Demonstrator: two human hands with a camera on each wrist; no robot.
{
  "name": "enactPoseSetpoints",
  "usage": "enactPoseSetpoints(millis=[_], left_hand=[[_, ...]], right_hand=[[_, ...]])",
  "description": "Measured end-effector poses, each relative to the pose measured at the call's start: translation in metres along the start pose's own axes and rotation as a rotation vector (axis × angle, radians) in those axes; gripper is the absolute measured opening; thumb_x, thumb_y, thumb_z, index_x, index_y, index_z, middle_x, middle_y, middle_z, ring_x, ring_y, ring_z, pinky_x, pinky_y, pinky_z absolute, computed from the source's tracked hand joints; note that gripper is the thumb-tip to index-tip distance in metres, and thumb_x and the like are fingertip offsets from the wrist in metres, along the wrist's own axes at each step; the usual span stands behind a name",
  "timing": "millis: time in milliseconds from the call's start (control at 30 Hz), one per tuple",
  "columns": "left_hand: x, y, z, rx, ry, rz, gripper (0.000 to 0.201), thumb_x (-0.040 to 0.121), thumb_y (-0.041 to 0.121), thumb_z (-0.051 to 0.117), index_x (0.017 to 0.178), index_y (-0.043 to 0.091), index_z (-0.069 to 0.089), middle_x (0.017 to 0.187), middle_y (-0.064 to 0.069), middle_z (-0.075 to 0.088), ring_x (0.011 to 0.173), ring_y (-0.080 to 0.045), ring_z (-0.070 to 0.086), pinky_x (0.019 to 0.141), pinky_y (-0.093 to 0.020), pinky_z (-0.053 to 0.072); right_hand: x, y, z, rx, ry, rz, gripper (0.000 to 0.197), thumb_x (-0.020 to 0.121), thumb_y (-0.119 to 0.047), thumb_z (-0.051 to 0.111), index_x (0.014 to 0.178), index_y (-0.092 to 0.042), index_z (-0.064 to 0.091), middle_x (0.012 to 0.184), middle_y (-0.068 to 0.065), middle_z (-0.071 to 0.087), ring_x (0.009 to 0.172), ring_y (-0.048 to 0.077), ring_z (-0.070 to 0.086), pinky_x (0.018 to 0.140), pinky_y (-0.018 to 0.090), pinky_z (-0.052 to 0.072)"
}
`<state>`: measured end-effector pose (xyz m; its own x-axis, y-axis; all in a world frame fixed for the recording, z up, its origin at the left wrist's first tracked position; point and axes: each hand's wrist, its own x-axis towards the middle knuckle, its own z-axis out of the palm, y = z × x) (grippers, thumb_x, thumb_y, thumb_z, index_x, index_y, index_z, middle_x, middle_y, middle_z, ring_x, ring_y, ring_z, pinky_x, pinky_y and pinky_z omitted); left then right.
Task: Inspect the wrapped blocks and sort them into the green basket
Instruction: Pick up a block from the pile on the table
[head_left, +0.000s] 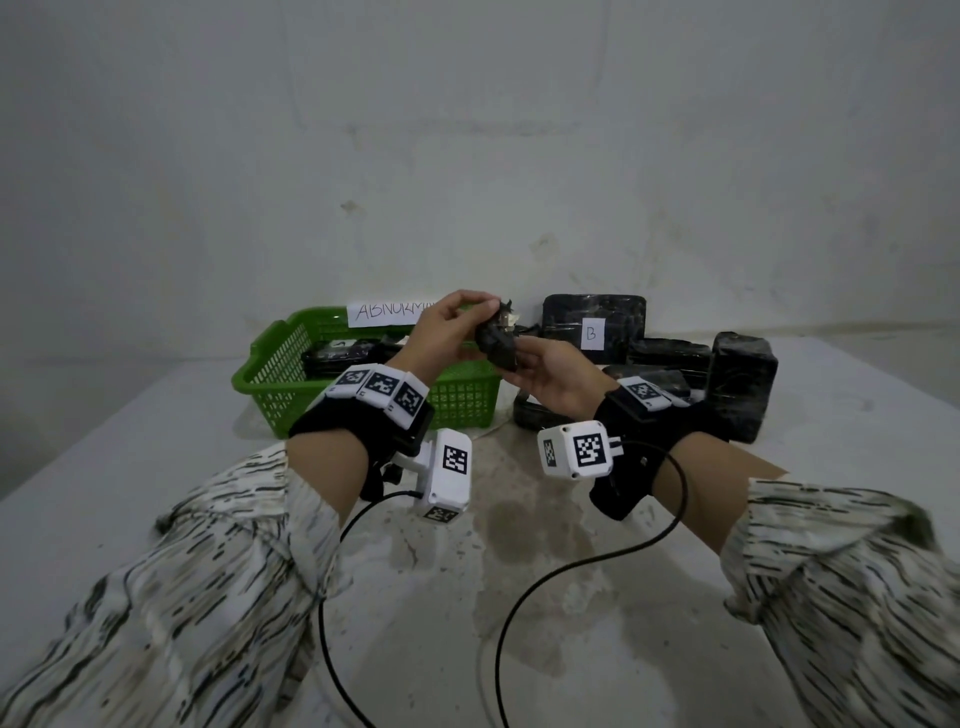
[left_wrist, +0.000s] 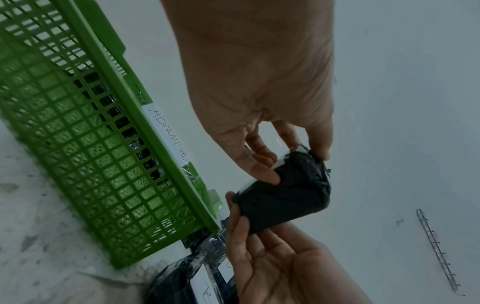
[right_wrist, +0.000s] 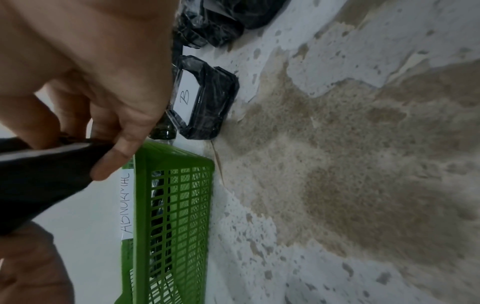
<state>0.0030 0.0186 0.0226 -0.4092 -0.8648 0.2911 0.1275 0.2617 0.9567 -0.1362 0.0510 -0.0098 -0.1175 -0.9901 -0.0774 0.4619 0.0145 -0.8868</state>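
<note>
Both hands hold one small black wrapped block (head_left: 496, 340) in the air above the right end of the green basket (head_left: 270, 364). My left hand (head_left: 480, 312) pinches its upper end, where the wrap is torn and ragged. My right hand (head_left: 522, 356) grips its lower end from below. In the left wrist view the block (left_wrist: 283, 197) has white tape along one edge, and the basket (left_wrist: 103, 164) lies to its left. In the right wrist view my thumb (right_wrist: 111, 164) presses on the dark block (right_wrist: 39, 181). Black wrapped blocks (head_left: 337, 353) lie inside the basket.
A paper label (head_left: 389, 312) reading ABNORMAL hangs on the basket's far rim. Several black wrapped blocks stand at the right by the wall, one marked B (head_left: 595, 322), a tall one (head_left: 743, 384) at the far right. Black cables (head_left: 519, 597) trail across the stained white table.
</note>
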Motion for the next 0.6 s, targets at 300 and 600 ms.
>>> enactPoseSetpoints(millis=[300, 600], left_hand=[[-0.002, -0.008, -0.007, -0.018, -0.054, -0.029, 0.034, 0.091, -0.002, 0.052, 0.124, 0.003, 0.056, 0.09, -0.005, 0.063, 0.085, -0.016, 0.063, 0.068, -0.02, 0.057], [0.001, -0.008, -0.028, 0.101, 0.035, -0.284, 0.02, 0.094, 0.009, 0.043, 0.093, 0.013, 0.062, 0.098, -0.011, 0.06, 0.097, -0.025, 0.059, 0.074, -0.033, 0.054]], right_hand=[[0.003, 0.003, -0.003, 0.021, 0.047, -0.003, 0.015, 0.098, -0.004, 0.045, 0.095, 0.0, 0.059, 0.093, 0.013, 0.063, 0.085, 0.02, 0.06, 0.062, 0.024, 0.059], [0.012, -0.007, 0.004, -0.159, 0.214, -0.14, 0.012, 0.092, -0.005, 0.055, 0.092, -0.015, 0.062, 0.075, 0.002, 0.058, 0.059, 0.011, 0.049, 0.057, 0.022, 0.04]])
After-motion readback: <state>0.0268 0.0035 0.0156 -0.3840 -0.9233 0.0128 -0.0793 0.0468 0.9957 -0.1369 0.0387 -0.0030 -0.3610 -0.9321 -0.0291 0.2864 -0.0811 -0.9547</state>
